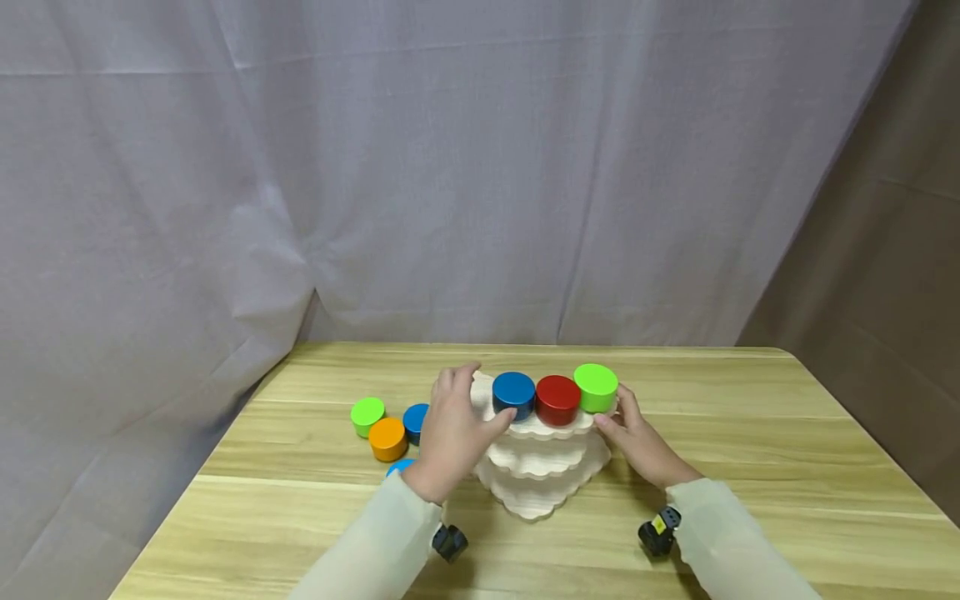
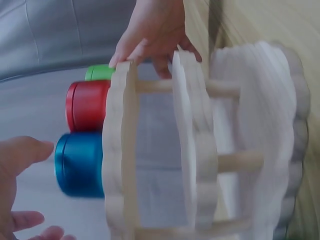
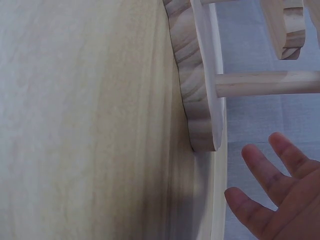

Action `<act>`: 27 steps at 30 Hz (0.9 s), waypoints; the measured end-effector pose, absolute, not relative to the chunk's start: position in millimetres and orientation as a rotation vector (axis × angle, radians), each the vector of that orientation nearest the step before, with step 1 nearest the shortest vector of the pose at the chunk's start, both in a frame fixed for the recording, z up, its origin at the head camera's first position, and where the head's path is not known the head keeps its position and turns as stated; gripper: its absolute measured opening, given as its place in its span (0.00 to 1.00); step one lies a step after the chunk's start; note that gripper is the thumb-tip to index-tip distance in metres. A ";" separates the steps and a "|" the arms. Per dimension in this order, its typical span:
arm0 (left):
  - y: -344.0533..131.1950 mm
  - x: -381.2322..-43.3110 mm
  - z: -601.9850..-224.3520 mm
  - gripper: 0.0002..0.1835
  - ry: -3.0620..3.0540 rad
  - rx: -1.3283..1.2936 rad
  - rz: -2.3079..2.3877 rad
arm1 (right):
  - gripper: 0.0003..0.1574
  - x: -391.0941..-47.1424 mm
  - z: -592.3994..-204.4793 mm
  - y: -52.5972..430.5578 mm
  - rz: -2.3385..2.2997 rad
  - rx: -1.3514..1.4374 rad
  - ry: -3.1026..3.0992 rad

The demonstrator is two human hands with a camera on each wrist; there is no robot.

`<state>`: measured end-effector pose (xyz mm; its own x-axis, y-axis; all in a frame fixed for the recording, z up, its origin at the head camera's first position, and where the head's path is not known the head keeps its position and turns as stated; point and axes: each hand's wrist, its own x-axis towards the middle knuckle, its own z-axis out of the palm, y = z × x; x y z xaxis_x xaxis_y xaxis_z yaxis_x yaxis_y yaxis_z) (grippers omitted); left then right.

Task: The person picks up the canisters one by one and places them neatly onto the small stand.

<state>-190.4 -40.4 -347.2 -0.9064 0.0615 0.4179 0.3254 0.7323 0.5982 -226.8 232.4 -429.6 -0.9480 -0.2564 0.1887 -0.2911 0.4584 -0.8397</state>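
A pale wooden three-tier stand [image 1: 536,462] with scalloped edges stands on the table between both hands. On its top tier sit a blue tin [image 1: 513,394], a red tin [image 1: 558,400] and a light green tin [image 1: 596,387] in a row. My left hand [image 1: 456,429] is beside the blue tin; the left wrist view shows its thumb and fingers spread, with a gap to the tin. At the top tier's right edge, my right hand [image 1: 643,442] touches the wood near the green tin. Its fingers [image 3: 262,172] look loosely extended in the right wrist view.
Left of the stand, another green tin [image 1: 367,415], an orange tin [image 1: 387,439], a dark blue tin [image 1: 416,422] and a lighter blue tin [image 1: 400,467] lie on the wooden table [image 1: 285,500]. My left hand and arm partly cover this group. A grey curtain [image 1: 465,183] hangs behind the table.
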 end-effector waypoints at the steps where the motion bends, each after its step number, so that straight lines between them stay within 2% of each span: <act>1: -43.7 -190.2 -347.1 0.38 -2.548 -0.303 -0.978 | 0.38 -226.8 -429.3 232.3 1.540 0.502 -2.651; 19: -102.9 -184.8 -358.7 0.38 -2.485 -0.374 -1.054 | 0.38 -222.7 -425.6 230.7 1.527 0.519 -2.647; 27: -124.6 -181.7 -370.2 0.36 -2.514 -0.378 -1.227 | 0.39 -223.2 -426.8 230.6 1.513 0.506 -2.666</act>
<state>-181.7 -124.6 -370.2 -0.9146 0.0965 0.3926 0.3688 0.5968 0.7126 -223.2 230.6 -426.8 -0.9464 -0.2625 0.1883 -0.2963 0.4731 -0.8297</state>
